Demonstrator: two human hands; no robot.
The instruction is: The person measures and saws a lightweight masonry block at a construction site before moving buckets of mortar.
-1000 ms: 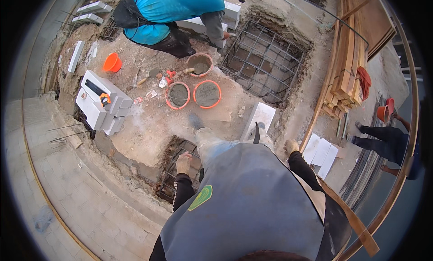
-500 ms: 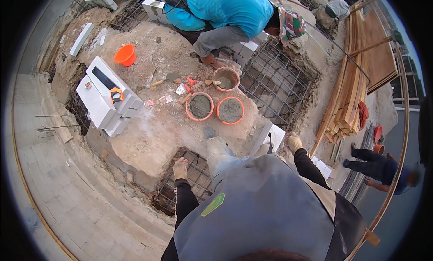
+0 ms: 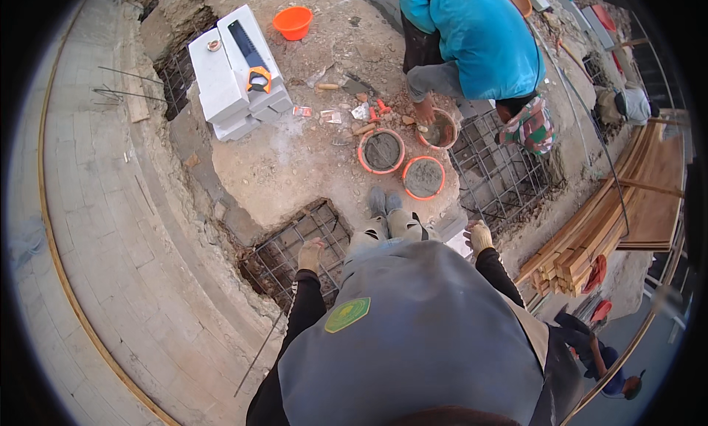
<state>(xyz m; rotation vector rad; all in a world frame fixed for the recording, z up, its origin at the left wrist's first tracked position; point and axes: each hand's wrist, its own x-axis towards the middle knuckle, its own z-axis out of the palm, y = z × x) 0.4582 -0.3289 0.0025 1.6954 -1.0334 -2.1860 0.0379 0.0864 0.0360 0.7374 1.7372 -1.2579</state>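
Note:
My left hand (image 3: pixel 310 254) hangs at my side over a rebar cage in a pit (image 3: pixel 284 260), fingers loosely curled, holding nothing that I can see. My right hand (image 3: pixel 479 238), in a light work glove, hangs on the other side near a white block (image 3: pixel 459 242), also with nothing in it. My feet (image 3: pixel 386 203) stand on a dusty concrete slab (image 3: pixel 295 161). Just ahead sit two orange-rimmed bowls of grey mortar (image 3: pixel 382 150) (image 3: pixel 423 177).
A person in a blue shirt (image 3: pixel 464 39) bends over a third bowl (image 3: pixel 441 130). White blocks (image 3: pixel 236 72) carry a hand saw (image 3: pixel 251 57). An orange bowl (image 3: pixel 293 22) sits beyond. A rebar mesh pit (image 3: pixel 501 175) and stacked planks (image 3: pixel 590 234) lie right; another person (image 3: pixel 597 352) stands lower right.
The view has swung: the blocks, bowls and the person in blue have shifted rightward and closer. Both my hands stay hanging at my sides.

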